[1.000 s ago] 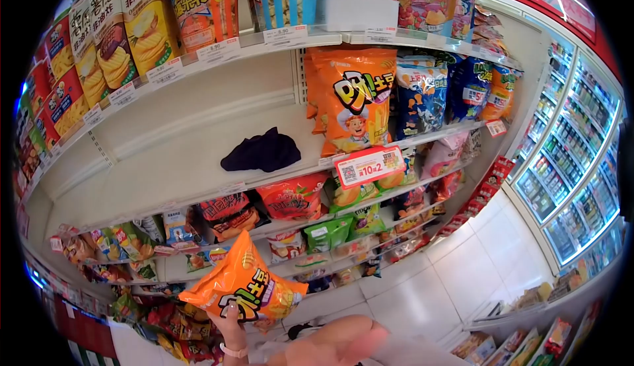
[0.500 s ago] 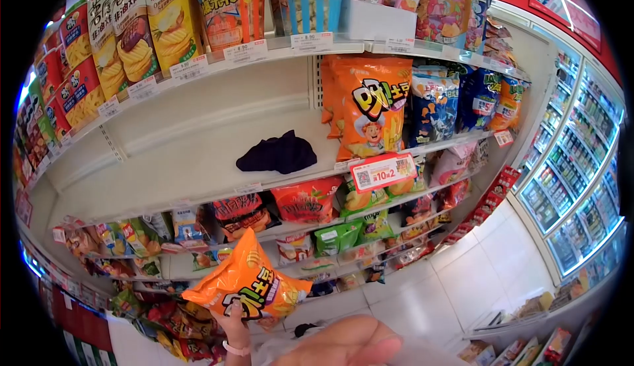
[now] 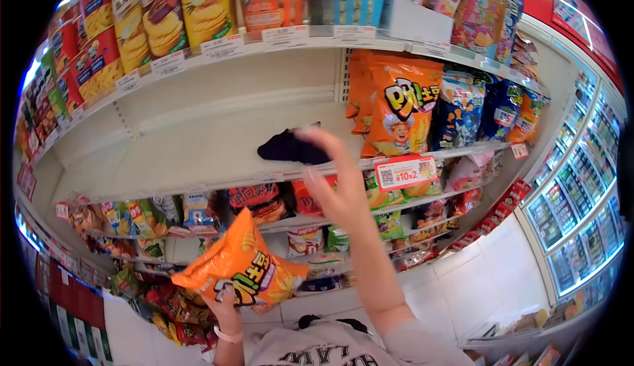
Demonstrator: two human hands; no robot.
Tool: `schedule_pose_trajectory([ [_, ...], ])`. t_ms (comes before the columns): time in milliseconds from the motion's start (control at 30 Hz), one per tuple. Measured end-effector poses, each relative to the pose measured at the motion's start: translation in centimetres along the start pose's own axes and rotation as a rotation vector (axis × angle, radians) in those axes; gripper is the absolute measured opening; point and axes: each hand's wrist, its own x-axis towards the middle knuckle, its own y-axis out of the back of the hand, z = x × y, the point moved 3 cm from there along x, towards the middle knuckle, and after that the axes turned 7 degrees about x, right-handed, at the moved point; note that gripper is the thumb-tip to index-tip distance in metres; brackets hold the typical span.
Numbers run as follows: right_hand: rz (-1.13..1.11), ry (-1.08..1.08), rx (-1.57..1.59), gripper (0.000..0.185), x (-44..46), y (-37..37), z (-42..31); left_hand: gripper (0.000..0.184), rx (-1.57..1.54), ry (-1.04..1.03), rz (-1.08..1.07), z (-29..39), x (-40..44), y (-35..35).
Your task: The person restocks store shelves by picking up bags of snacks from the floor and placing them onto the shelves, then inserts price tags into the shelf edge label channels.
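Note:
My left hand point(image 3: 226, 306), with a pale band on its wrist, holds an orange chip bag point(image 3: 247, 267) at the lower middle, tilted. My right hand point(image 3: 333, 181) is raised in front of the shelf, its fingers apart and slightly blurred, with nothing in them. Just behind its fingertips a dark crumpled cloth point(image 3: 287, 148) lies on the white shelf point(image 3: 198, 145). Whether the fingers touch the cloth I cannot tell. To the right, orange chip bags point(image 3: 401, 115) of the same look stand upright on that shelf.
Boxed snacks point(image 3: 208, 9) line the upper shelf. Blue bags point(image 3: 460, 111) stand right of the orange ones, above a red-edged price sign point(image 3: 405, 172). More snack bags point(image 3: 145, 219) fill the lower shelves. Glass-door coolers point(image 3: 574, 187) stand at the right beyond the tiled floor point(image 3: 456, 287).
My right hand has risen from the bottom of the view to the cloth. The left hand still holds the orange bag. The shelf scene has shifted right in view.

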Motion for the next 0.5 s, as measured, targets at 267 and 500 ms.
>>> schedule_pose_trajectory([
  [267, -0.370, -0.491, -0.634, 0.049, 2.2, -1.9, 12.8, 0.063, -0.101, -0.284, -0.015, 10.2, 10.0, -5.8],
  [500, -0.380, -0.188, -0.651, 0.040, 0.6, -2.2, 12.0, 0.040, 0.006, -0.252, -0.424, 15.9, 19.6, -16.9],
])
